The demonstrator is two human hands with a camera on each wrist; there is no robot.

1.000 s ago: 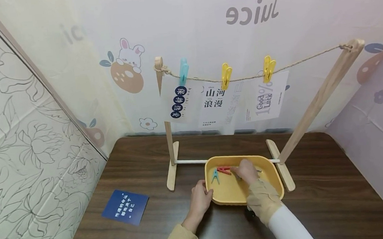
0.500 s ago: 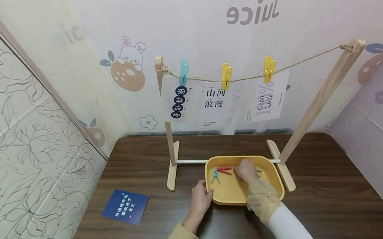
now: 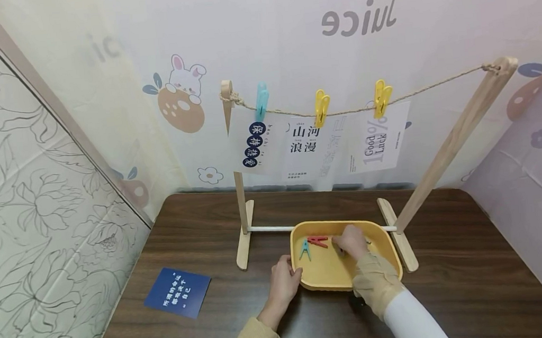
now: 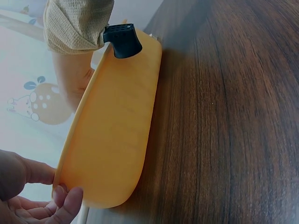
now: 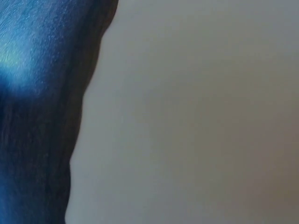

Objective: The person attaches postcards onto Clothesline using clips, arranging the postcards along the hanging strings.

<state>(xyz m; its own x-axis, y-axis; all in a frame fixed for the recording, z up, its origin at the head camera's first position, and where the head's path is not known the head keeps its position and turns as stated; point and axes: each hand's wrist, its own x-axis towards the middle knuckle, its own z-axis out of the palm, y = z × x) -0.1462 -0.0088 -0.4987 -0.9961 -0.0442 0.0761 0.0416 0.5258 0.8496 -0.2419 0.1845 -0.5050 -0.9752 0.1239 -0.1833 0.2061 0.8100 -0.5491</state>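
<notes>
a: left hand (image 3: 283, 283)?
b: at the left rim of the yellow tray (image 3: 327, 276). the left wrist view shows thumb and fingers (image 4: 67, 200) curled round the tray's near corner, gripping it.

a: right hand (image 3: 351, 241)?
b: inside the tray, toward its back, knuckles up and fingers bent down onto the floor of the tray. whether they pinch anything i cannot tell: the head view hides the fingertips, and the right wrist view is a blur of blue and grey.

a: tray position?
b: on the brown table (image 3: 476, 291), near the middle, its back edge against the white crossbar (image 3: 268, 228) of the wooden rack (image 3: 240, 214). the right foot of the rack lies just beside the tray's right edge.

a: contents?
b: a red peg (image 3: 317, 240) at the back of the tray, just left of the right hand, and a teal peg (image 3: 304, 249) near the back left corner. the two lie close together, apart from the hand as far as shows.

a: on the rack?
b: a cord (image 3: 436, 85) between the two posts. a teal clip (image 3: 261, 101) and two yellow clips (image 3: 321, 108) (image 3: 382, 97) each pin a white card (image 3: 305, 148) to it.

a: elsewhere?
b: a blue card (image 3: 178, 292) flat near the table's left edge, well apart from the tray.
</notes>
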